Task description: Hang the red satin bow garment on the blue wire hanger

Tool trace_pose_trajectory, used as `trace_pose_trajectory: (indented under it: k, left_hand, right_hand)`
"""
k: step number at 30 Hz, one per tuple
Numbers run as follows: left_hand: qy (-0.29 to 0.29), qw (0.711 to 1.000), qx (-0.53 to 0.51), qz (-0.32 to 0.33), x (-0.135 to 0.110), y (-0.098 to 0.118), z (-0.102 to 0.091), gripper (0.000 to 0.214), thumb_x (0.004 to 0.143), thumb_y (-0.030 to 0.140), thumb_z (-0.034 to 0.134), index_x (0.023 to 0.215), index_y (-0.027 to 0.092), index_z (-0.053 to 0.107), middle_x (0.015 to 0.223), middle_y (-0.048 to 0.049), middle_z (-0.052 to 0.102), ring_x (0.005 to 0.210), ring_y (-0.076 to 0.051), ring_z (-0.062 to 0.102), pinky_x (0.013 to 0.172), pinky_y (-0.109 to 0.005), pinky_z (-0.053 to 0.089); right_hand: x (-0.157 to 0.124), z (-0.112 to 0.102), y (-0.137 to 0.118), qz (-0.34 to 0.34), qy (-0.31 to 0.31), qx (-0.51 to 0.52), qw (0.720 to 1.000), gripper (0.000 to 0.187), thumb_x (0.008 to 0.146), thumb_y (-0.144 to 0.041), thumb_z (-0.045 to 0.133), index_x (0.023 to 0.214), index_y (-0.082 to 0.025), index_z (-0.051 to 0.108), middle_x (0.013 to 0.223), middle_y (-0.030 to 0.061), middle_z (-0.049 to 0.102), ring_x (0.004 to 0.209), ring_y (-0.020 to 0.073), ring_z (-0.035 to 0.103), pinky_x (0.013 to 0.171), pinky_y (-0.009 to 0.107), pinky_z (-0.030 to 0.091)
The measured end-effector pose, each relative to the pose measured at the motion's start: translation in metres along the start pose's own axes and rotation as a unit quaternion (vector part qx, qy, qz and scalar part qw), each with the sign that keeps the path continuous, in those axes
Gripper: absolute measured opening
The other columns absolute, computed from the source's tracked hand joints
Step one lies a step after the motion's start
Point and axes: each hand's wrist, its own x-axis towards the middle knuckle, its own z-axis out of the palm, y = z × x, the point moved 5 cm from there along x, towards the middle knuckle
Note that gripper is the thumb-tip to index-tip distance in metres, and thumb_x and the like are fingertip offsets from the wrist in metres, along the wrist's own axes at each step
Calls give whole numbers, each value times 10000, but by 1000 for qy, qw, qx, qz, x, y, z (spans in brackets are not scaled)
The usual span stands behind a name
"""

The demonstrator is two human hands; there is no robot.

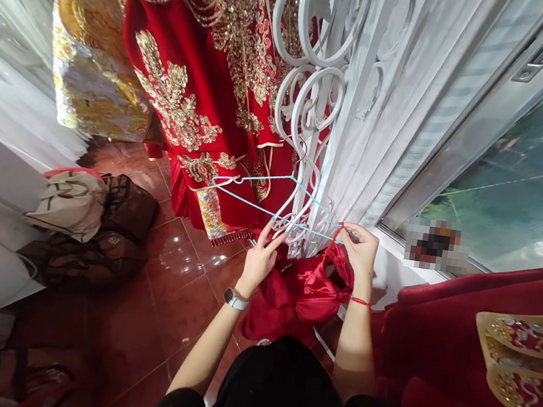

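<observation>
A light-blue wire clothes hanger [255, 177] is stretched out in front of me, its hook up by the white scrollwork. My left hand [258, 262], with a watch on its wrist, has fingers extended and apart, the tips at the hanger's lower bar. At the hanger's right end, my right hand [360, 246] pinches a thin red strap against the wire. That strap belongs to a shiny red dress [310, 286], which hangs down below and between my hands. Part of the dress is hidden behind my left hand and forearm.
Red garments with gold embroidery [174, 102] hang ahead beside a white scrolled metal rack [317, 95]. Bags [74, 203] lie on the red tiled floor [174, 284] at left. A dark red embroidered garment [439, 335] is at right, below a glass sliding door [523, 171].
</observation>
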Motion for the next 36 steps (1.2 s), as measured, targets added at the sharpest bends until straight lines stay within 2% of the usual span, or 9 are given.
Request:
trace_pose_trajectory:
  k: [5,8,11,18,24,27,29,31,36]
  left_hand:
    - [9,999,-25,-17,-19,-49,-11,390,943,111,509,1255,236,707,1549,-115,542,1014,-186,732,902,-327,625]
    - [-27,999,3,-41,-28,-75,-17,354,987,143,487,1271,224,682,1444,-109,603,1013,-193,742,923,-334,618]
    - [-86,991,72,-76,-36,-95,-21,374,1035,192,426,1329,231,653,1419,-116,604,968,-217,757,838,-339,627]
    - [-204,957,189,-87,-47,-118,-21,533,1023,124,334,1464,307,572,1499,-168,481,958,-230,771,806,-351,622]
    - [-259,936,216,-96,-55,-128,-12,465,1036,138,350,1411,266,592,1367,-170,566,949,-248,767,814,-379,605]
    - [-229,942,195,-146,-60,-135,-9,408,1012,104,374,1279,224,658,1288,-162,629,1019,-279,744,877,-416,581]
    - [-148,968,87,-186,-62,-139,-8,302,975,93,442,1092,199,699,1240,-152,669,1129,-296,697,980,-442,540]
    - [-67,972,-56,-218,-63,-145,-4,197,941,119,495,919,184,679,1143,-144,709,1144,-293,673,1029,-446,510]
    - [-19,940,-223,-259,-61,-159,14,194,895,239,450,787,179,599,779,-81,702,749,-218,706,762,-356,575]
  right_hand:
    - [1,4,0,-7,-15,-8,1000,235,766,-426,741,822,-198,766,675,26,715,623,167,642,610,295,534]
    - [1,8,-2,-7,-7,10,1000,205,734,-388,745,808,-197,750,710,37,733,658,176,662,626,294,535]
    - [1,10,-4,-9,-4,16,1000,176,732,-356,736,814,-200,746,741,40,737,692,180,666,646,294,536]
    - [0,7,-15,-15,-22,-29,999,169,743,-341,731,839,-202,742,661,-17,589,637,142,544,626,281,473]
    - [-4,10,-21,-40,-60,-47,996,199,769,-336,715,932,-225,683,678,-45,511,648,134,483,611,260,424]
    - [-5,9,-22,-54,-57,-59,995,220,763,-312,711,952,-235,629,698,-56,516,654,134,490,643,270,429]
    - [-5,8,-22,-51,-41,-70,995,231,744,-304,717,919,-244,578,709,-61,516,660,135,503,656,274,432]
    - [-6,7,-23,-43,-21,-83,995,253,725,-299,719,876,-254,520,710,-67,497,662,135,509,660,275,432]
    - [-6,7,-27,-47,17,-119,992,253,731,-319,708,801,-255,473,722,-65,473,662,130,493,679,281,411]
